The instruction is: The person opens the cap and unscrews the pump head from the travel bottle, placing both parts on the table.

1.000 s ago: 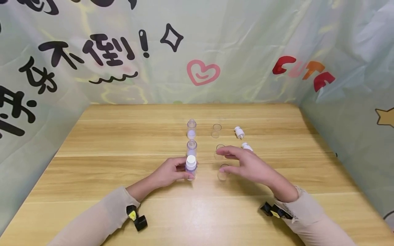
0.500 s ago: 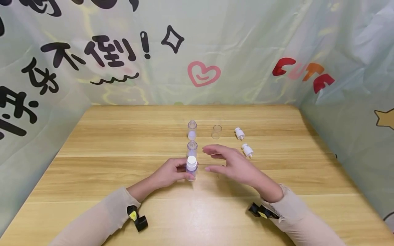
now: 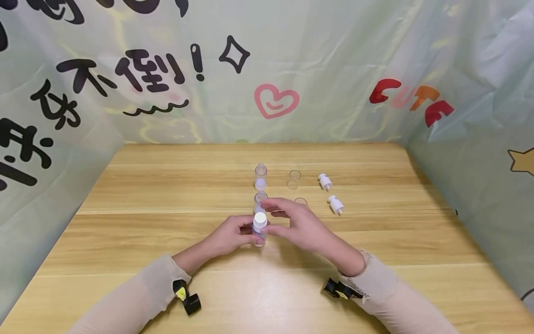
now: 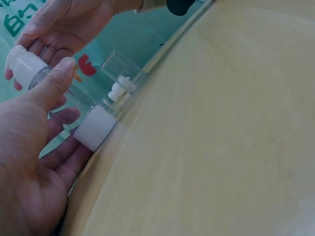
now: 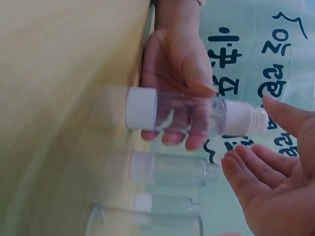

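A clear bottle (image 5: pixel 172 110) with a white base stands upright on the table, nearest of a row. On its mouth sits a white pump top (image 5: pixel 241 118). My left hand (image 3: pixel 233 236) holds the bottle's body from the left, thumb (image 4: pixel 56 81) in front and fingers behind. My right hand (image 3: pixel 306 229) is beside the pump top, thumb and fingers spread apart on its right side. In the right wrist view the right thumb (image 5: pixel 283 113) is close to the pump's end; whether it touches cannot be told. The other right fingers (image 5: pixel 261 169) are apart from it.
Two similar bottles without pump tops (image 3: pixel 260 176) stand behind the held one. Right of them are clear caps (image 3: pixel 294 181), the nearer ones partly hidden by my right hand. Two white pump tops (image 3: pixel 325 181) lie further right on the wooden table (image 3: pixel 167 185). A printed curtain hangs around.
My right hand has moved left from above the clear caps to the pump top of the held bottle, uncovering the nearer loose pump top. My left hand has kept its hold.
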`<state>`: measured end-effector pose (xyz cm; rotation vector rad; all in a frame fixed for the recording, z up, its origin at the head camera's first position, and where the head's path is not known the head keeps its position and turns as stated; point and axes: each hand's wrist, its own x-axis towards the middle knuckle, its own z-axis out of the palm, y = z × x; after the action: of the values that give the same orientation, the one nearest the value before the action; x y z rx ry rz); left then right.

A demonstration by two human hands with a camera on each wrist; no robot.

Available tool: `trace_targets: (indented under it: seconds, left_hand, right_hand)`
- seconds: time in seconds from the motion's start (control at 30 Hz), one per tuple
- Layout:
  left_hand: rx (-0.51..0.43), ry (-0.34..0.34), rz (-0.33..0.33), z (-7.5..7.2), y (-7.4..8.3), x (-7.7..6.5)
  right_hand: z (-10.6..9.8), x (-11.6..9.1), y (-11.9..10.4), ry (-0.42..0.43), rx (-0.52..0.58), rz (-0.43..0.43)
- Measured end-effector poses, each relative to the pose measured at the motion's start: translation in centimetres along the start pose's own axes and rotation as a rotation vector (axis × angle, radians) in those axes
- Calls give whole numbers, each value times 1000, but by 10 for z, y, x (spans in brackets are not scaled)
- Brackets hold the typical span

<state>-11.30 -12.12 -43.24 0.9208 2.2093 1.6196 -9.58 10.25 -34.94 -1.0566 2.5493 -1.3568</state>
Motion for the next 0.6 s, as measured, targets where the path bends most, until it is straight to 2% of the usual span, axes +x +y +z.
trace_targets:
  seconds: [0.17,0.6]
  left_hand:
    - [19,2,-33,0,2,1]
    - [43,19,-61,0,3,0]
  right_hand:
    - [9,0,-2,32,3,22]
    - [24,3,-5,93,-43,30]
